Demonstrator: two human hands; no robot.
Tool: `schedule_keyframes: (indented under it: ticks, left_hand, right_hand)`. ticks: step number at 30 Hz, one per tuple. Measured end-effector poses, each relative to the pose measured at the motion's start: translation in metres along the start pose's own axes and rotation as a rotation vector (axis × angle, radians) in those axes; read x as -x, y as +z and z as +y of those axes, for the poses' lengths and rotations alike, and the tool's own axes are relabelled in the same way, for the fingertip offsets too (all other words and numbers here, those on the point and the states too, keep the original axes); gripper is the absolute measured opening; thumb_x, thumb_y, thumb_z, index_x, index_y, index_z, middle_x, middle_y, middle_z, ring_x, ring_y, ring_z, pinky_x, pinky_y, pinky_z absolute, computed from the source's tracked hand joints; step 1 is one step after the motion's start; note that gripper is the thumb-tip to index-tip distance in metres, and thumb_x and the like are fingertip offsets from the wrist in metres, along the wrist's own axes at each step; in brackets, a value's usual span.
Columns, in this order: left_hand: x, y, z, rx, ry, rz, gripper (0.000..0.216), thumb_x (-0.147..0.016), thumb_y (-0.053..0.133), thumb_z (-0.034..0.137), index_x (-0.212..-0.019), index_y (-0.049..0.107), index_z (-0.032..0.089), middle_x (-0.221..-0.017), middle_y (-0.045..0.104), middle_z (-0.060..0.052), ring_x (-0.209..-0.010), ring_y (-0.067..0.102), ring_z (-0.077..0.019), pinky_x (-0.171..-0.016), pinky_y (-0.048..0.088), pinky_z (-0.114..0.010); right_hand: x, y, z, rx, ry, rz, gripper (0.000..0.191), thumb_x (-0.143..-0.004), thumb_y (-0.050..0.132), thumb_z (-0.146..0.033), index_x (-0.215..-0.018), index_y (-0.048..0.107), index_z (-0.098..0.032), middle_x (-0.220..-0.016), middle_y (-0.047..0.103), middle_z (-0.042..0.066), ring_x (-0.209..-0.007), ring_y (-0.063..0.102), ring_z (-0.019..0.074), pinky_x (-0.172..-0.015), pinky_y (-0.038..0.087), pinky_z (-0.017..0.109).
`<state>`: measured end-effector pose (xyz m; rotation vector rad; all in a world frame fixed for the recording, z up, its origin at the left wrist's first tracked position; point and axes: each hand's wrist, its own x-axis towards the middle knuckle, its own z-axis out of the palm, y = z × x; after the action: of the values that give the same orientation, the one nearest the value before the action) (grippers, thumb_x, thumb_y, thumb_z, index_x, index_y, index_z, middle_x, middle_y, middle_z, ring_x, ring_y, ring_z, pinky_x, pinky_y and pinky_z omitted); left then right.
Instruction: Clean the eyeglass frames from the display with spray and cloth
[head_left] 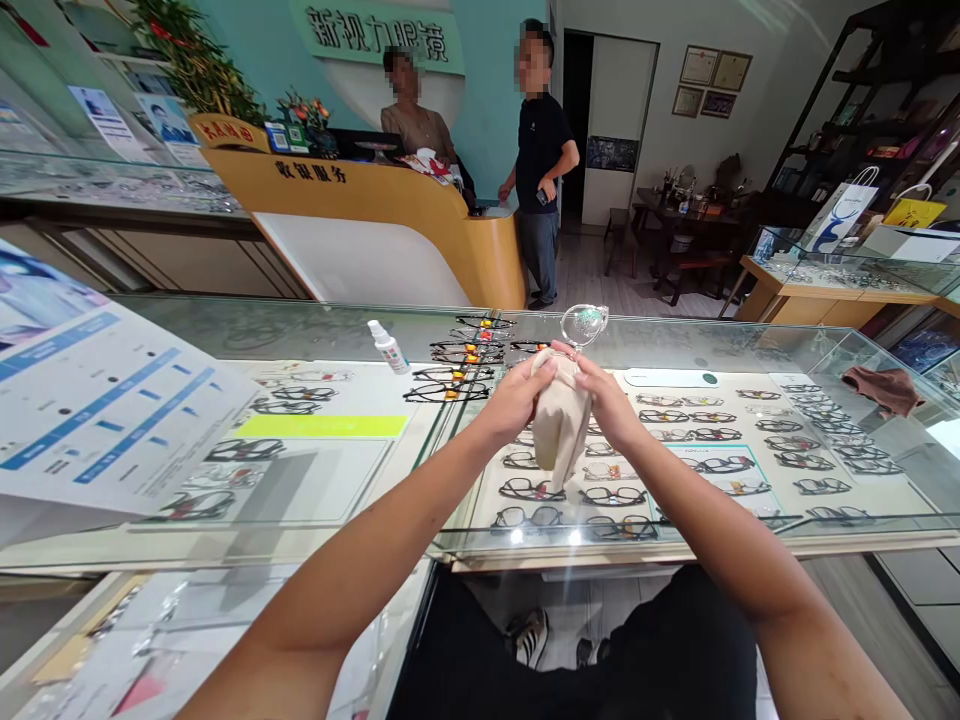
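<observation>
Both my hands are raised over a glass display counter (675, 345). My left hand (519, 398) is closed on a beige cleaning cloth (559, 432) that hangs down between the hands. My right hand (604, 402) pinches a pair of clear-framed glasses (583, 323) through the top of the cloth. One lens of the glasses sticks up above my fingers; the rest is wrapped in the cloth.
A small white spray bottle (388, 347) lies on the glass to the left. Several glasses are in rows under the glass. A printed chart (97, 400) lies at left, a brown cloth (881, 387) at right. Two people stand at an orange reception desk (420, 225) behind.
</observation>
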<state>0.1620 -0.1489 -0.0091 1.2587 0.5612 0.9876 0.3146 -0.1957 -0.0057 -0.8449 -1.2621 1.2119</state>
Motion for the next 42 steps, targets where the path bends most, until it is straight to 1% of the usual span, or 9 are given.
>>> schedule_keyframes:
  ticks: [4, 9, 12, 17, 23, 27, 32, 39, 42]
  left_hand:
    - [0.003, 0.004, 0.005, -0.062, -0.032, -0.039, 0.072, -0.059, 0.096, 0.056, -0.110, 0.065, 0.015, -0.087, 0.070, -0.003, -0.076, 0.064, -0.0165, -0.067, 0.051, -0.025]
    - [0.003, 0.007, 0.005, -0.136, 0.057, 0.113, 0.062, -0.062, 0.092, 0.064, -0.090, 0.068, 0.013, -0.076, 0.067, -0.001, -0.066, 0.058, -0.0123, -0.063, 0.047, -0.024]
    - [0.002, 0.006, 0.002, -0.141, 0.092, 0.127, 0.063, -0.070, 0.081, 0.074, -0.081, 0.067, 0.014, -0.066, 0.061, 0.000, -0.060, 0.052, -0.0112, -0.056, 0.041, -0.024]
    - [-0.002, -0.002, 0.000, -0.095, 0.054, 0.008, 0.067, -0.074, 0.076, 0.078, -0.088, 0.069, 0.012, -0.071, 0.065, -0.003, -0.066, 0.057, -0.0140, -0.062, 0.044, -0.025]
    - [-0.003, -0.011, 0.008, -0.113, -0.045, -0.185, 0.070, -0.069, 0.090, 0.059, -0.117, 0.070, 0.012, -0.100, 0.075, -0.009, -0.084, 0.067, -0.0199, -0.073, 0.051, -0.027]
    - [-0.002, -0.007, 0.009, -0.175, -0.001, -0.098, 0.070, -0.066, 0.093, 0.054, -0.118, 0.070, 0.013, -0.093, 0.074, -0.006, -0.080, 0.066, -0.0177, -0.073, 0.051, -0.026]
    - [-0.003, -0.002, 0.006, -0.222, 0.113, 0.025, 0.066, -0.076, 0.077, 0.073, -0.100, 0.075, 0.012, -0.085, 0.074, -0.006, -0.077, 0.064, -0.0167, -0.072, 0.050, -0.025]
    - [-0.008, -0.007, 0.002, -0.199, 0.063, 0.064, 0.079, -0.071, 0.068, 0.089, -0.085, 0.074, 0.011, -0.066, 0.066, -0.003, -0.061, 0.056, -0.0142, -0.057, 0.042, -0.025]
    - [-0.009, -0.009, 0.002, -0.186, 0.073, 0.106, 0.079, -0.070, 0.068, 0.089, -0.085, 0.074, 0.012, -0.070, 0.069, -0.005, -0.067, 0.062, -0.0166, -0.062, 0.046, -0.026]
  right_hand:
    - [0.000, 0.000, 0.000, -0.016, 0.044, 0.120, 0.051, -0.089, 0.061, -0.061, -0.123, 0.078, -0.028, -0.119, 0.079, 0.003, -0.119, 0.067, 0.0266, -0.109, 0.048, 0.039]
    - [0.003, 0.004, 0.001, 0.083, 0.033, 0.081, 0.057, -0.086, 0.065, -0.067, -0.124, 0.078, -0.027, -0.118, 0.078, 0.001, -0.103, 0.067, 0.0217, -0.099, 0.050, 0.035]
    - [0.003, 0.005, 0.002, 0.062, 0.019, 0.069, 0.057, -0.084, 0.067, -0.068, -0.120, 0.080, -0.025, -0.124, 0.077, 0.003, -0.106, 0.067, 0.0225, -0.098, 0.051, 0.035]
    - [-0.001, -0.002, 0.000, -0.069, -0.009, 0.133, 0.046, -0.082, 0.074, -0.060, -0.109, 0.083, -0.025, -0.120, 0.080, 0.004, -0.114, 0.068, 0.0238, -0.110, 0.047, 0.037]
    - [-0.004, -0.006, -0.001, -0.137, 0.036, 0.194, 0.042, -0.077, 0.080, -0.054, -0.108, 0.083, -0.026, -0.102, 0.082, 0.003, -0.099, 0.071, 0.0230, -0.095, 0.054, 0.036]
    - [-0.004, -0.004, 0.004, -0.150, 0.049, 0.148, 0.045, -0.076, 0.081, -0.056, -0.109, 0.083, -0.026, -0.109, 0.081, 0.003, -0.101, 0.070, 0.0215, -0.092, 0.054, 0.033]
    - [-0.005, -0.003, 0.011, -0.101, 0.025, 0.119, 0.044, -0.076, 0.081, -0.061, -0.102, 0.085, -0.027, -0.112, 0.080, 0.003, -0.102, 0.068, 0.0213, -0.090, 0.054, 0.034]
    - [-0.008, -0.012, 0.005, 0.033, -0.083, 0.189, 0.036, -0.080, 0.079, -0.059, -0.098, 0.086, -0.029, -0.111, 0.077, 0.004, -0.116, 0.063, 0.0242, -0.110, 0.045, 0.041]
    - [-0.006, -0.016, -0.003, 0.209, -0.172, 0.190, 0.034, -0.085, 0.074, -0.059, -0.092, 0.086, -0.028, -0.108, 0.075, 0.006, -0.122, 0.061, 0.0262, -0.113, 0.043, 0.044]
